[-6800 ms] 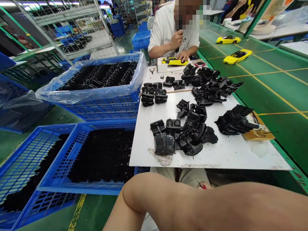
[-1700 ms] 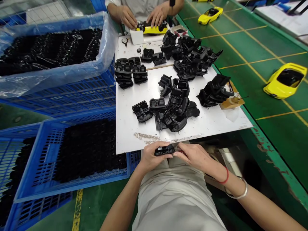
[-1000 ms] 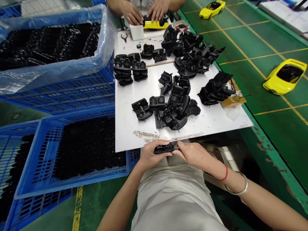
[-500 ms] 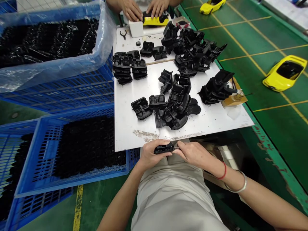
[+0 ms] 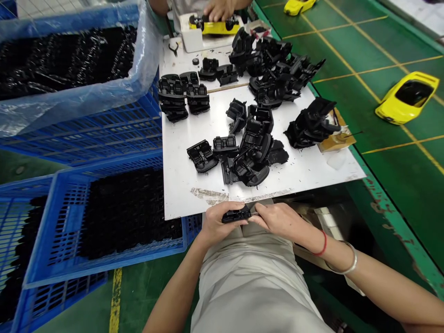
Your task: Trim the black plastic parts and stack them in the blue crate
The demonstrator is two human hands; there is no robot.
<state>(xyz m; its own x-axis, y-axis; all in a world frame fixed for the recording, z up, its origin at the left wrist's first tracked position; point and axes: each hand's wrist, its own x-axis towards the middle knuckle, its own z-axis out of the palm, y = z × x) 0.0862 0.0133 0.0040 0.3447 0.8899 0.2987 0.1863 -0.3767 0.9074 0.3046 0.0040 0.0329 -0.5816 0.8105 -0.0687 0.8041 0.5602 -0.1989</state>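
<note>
My left hand [image 5: 215,223] is closed around a black plastic toy car interior piece [image 5: 236,214], just below the table's front edge and above my lap. From the other side, my right hand [image 5: 279,220] pinches a thin metal blade [image 5: 254,213], its tip against the piece's right end. The blade's handle is hidden in my fingers. Similar black car interiors [image 5: 255,145] with moulded seats lie heaped on the white table [image 5: 194,203] in front of me. One single interior [image 5: 202,156] lies left of that heap.
Blue crates [image 5: 114,273] of black parts stand at left, one lined with plastic film. Across the table, a co-worker's hand [image 5: 219,9] rests on an upturned yellow toy car [image 5: 215,28]. Pliers [image 5: 173,49] lie nearby. Another yellow car [image 5: 407,98] sits on the green conveyor [image 5: 391,180] at right.
My two hands keep nearly the same hold on the piece and blade. Across the table, one of the co-worker's hands has left the yellow car, uncovering its wheels. The view has shifted slightly.
</note>
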